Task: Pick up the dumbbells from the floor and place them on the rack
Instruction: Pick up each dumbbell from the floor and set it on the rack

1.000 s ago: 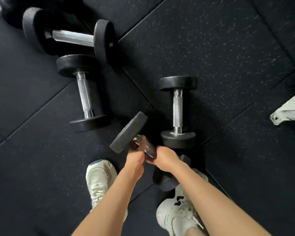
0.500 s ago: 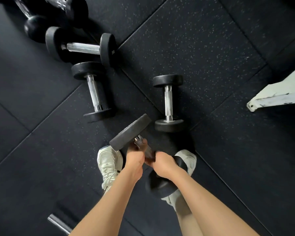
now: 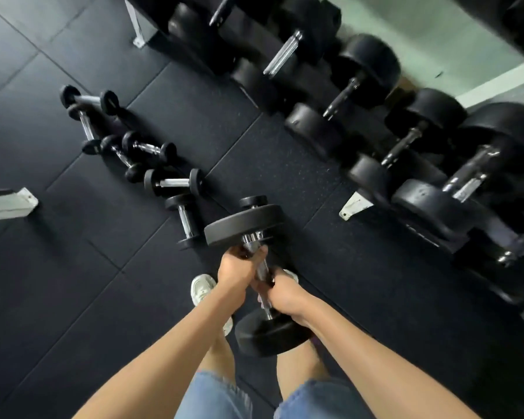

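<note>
I hold a black dumbbell (image 3: 245, 223) with a chrome handle in both hands, raised off the floor in front of my legs. My left hand (image 3: 235, 267) grips the upper part of the handle, just under the far head. My right hand (image 3: 285, 293) grips the lower part, above the near head (image 3: 270, 332). The dumbbell rack (image 3: 430, 237) runs along the upper right, loaded with several large black dumbbells (image 3: 421, 204). More dumbbells (image 3: 183, 217) lie in a line on the floor to the upper left, with another smaller one (image 3: 171, 182) beyond.
Black rubber floor tiles (image 3: 73, 267) cover the ground. White rack feet (image 3: 353, 205) jut onto the floor at right; another one (image 3: 9, 204) sits at the left edge. My white shoes (image 3: 201, 288) stand below the dumbbell. Small dumbbells (image 3: 88, 101) lie further off.
I have stood up with the dumbbell, so the floor dumbbells look smaller and farther. My view has swung up and the loaded rack has come into sight on the right.
</note>
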